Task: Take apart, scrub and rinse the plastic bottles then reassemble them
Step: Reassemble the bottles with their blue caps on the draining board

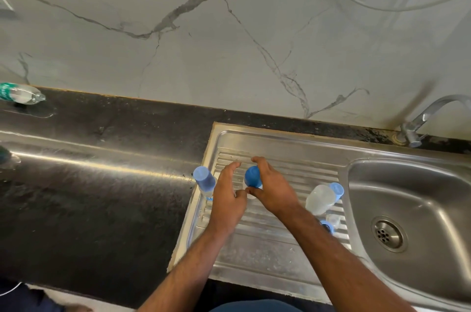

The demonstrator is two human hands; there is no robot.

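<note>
Right hand (274, 190) curled around the blue cap (252, 177) of a small bottle on the draining board (267, 240): fingers (262, 165) arched over the far side of the cap, thumb at the near side, touching it. Left hand (228, 195) just beside on the left, fingers straight and relaxed, pointing away from the body, thumb tip near the right thumb below the cap; not gripping anything as far as visible. Bottle body under the cap mostly hidden by both hands.

Second capped bottle (205, 181), upright, light blue cap on top, at the left edge of the draining board, just beside the left hand. To the right, well apart from the hands, a clear bottle body (319, 199) standing near the sink bowl (413, 209), with another light blue cap (337, 190) just behind it. In front of that, a blue ring-shaped part (327, 226) and a small clear piece (333, 220), lying on the ribs of the board.

Dark desk (96, 197) on the left, wet and shiny. At its far left edge, a clear bottle with green label (20, 93), lying on its side. Tap (428, 115) at the far right behind the sink bowl, marble wall (229, 44) behind all.
</note>
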